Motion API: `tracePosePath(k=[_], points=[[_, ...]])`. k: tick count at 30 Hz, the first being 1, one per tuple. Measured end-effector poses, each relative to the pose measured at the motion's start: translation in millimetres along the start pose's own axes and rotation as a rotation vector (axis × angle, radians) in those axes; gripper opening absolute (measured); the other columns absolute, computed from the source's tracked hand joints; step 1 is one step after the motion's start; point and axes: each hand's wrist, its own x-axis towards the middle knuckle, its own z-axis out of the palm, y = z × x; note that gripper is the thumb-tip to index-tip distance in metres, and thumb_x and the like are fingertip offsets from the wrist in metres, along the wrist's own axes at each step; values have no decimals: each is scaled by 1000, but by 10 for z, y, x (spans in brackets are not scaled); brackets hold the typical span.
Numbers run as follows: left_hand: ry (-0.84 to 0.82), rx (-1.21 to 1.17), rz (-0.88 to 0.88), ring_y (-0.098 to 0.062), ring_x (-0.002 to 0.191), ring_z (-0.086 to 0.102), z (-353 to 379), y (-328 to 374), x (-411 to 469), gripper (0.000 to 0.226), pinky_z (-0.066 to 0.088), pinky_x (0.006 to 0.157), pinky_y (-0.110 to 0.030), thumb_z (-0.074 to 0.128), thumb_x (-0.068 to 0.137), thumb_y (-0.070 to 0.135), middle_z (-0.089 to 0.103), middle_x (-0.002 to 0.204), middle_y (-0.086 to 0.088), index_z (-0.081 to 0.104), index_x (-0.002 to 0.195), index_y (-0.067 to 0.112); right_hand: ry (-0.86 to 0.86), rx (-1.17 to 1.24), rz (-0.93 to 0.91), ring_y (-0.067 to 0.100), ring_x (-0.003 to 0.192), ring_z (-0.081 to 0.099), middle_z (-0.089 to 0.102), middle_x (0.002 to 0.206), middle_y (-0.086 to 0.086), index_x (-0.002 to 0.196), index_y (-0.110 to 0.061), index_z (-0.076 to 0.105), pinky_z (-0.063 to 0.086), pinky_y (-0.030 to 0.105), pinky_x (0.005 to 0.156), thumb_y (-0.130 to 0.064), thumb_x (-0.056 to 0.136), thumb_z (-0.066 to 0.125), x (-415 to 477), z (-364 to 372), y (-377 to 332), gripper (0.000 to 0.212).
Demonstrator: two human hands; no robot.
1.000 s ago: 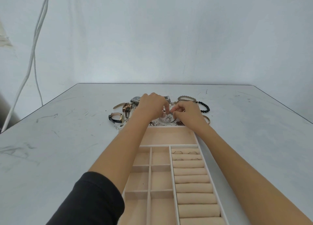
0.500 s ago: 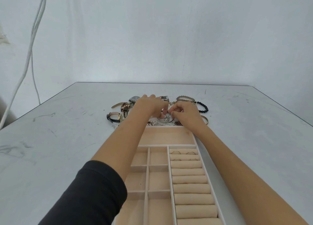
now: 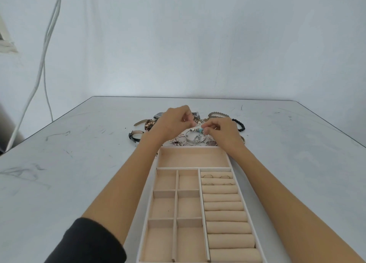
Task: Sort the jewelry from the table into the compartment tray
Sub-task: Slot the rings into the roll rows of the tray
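Now the pick-up looked done: the right hand (image 3: 222, 133) pinched a beaded bracelet (image 3: 198, 130) by its blue bead, and the left hand (image 3: 173, 123), fingers curled, seemed to pinch its other end, so it hung between them, just beyond the tray (image 3: 193, 148). Next, I judged, it wanted drawing back toward the wrists and lowering into the wide compartment (image 3: 193, 158), clear of snags. A second earlier both hands were lower, fingertips picking in the pile (image 3: 190, 142) beneath them.
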Motion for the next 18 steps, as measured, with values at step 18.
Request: tracePosePath(k=[18], points=[[300,-406,41,1,70,59,-126,367,-1020,6,39,60,-8,75,79,15,71,75,7,73,81,20,-70,414,10,16,64,60,66,77,12,97,2,70,58,25,63,4,88,60,-656,-555,-430,13]])
